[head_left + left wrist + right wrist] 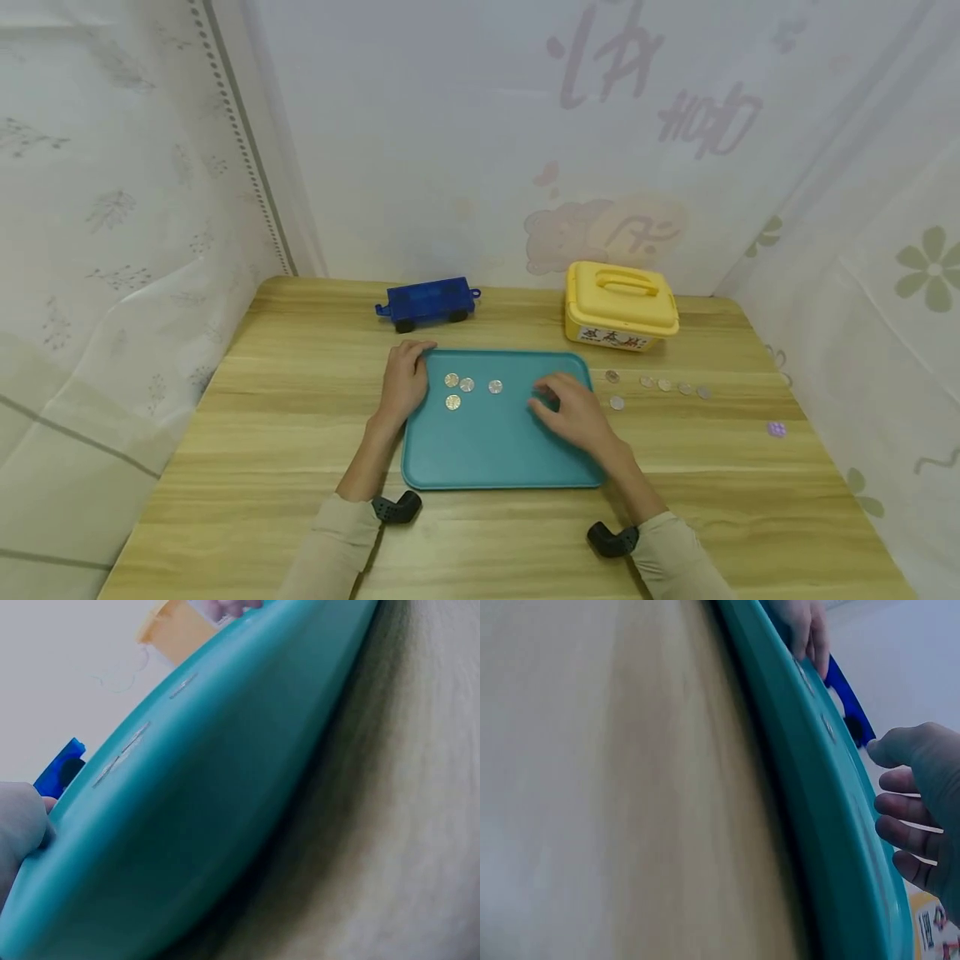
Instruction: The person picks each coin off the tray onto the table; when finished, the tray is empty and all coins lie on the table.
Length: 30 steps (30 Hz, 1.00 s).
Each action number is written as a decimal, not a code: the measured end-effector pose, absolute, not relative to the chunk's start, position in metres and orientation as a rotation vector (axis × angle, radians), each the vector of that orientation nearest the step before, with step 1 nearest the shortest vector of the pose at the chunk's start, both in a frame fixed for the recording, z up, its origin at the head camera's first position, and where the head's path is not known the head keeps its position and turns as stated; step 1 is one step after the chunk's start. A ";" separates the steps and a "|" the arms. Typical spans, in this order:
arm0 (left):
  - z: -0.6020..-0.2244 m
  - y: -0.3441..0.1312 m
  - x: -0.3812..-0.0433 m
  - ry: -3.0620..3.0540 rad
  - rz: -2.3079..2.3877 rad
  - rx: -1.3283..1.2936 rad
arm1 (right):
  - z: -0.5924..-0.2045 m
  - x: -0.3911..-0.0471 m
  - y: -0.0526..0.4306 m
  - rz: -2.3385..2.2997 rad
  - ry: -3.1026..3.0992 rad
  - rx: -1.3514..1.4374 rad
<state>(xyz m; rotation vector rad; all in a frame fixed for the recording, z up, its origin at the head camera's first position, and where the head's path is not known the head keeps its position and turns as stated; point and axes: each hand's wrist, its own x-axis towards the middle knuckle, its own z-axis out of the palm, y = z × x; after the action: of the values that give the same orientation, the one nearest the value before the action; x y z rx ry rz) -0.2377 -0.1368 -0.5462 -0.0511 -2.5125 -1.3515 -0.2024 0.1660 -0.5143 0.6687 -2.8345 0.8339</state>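
A teal tray lies on the wooden table with several gold and silver coins towards its upper left. My left hand grips the tray's rim at the upper left corner, its thumb over the edge in the left wrist view. Above the tray's right part is my right hand, fingers loosely bent and apart, holding nothing visible. In the right wrist view the fingers of this hand are spread beside the tray.
Several more coins lie on the table right of the tray. A yellow lidded box and a blue toy wagon stand behind it. Farther right lies a small purple flower-shaped piece. Patterned cloth walls border the table.
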 end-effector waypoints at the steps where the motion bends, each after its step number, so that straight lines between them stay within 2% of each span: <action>1: -0.547 -0.137 -0.238 -2.510 -1.352 -0.052 | -0.514 -0.204 0.162 0.826 -2.839 0.672; 16: -0.547 -0.137 -0.238 -2.502 -1.347 -0.063 | -0.517 -0.216 0.110 0.789 -2.893 0.643; 24: -0.549 -0.137 -0.238 -2.492 -1.335 -0.067 | -0.513 -0.223 0.096 0.764 -2.977 0.658; 30: -0.548 -0.137 -0.237 -2.510 -1.359 -0.058 | -0.513 -0.229 0.094 0.942 -3.066 0.604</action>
<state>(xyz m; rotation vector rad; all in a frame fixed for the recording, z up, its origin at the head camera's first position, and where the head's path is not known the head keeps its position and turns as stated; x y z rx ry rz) -0.2370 -0.1371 -0.5482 -0.0578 -2.5101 -1.3586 -0.2287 0.0942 -0.5126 0.6043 -3.0664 0.9422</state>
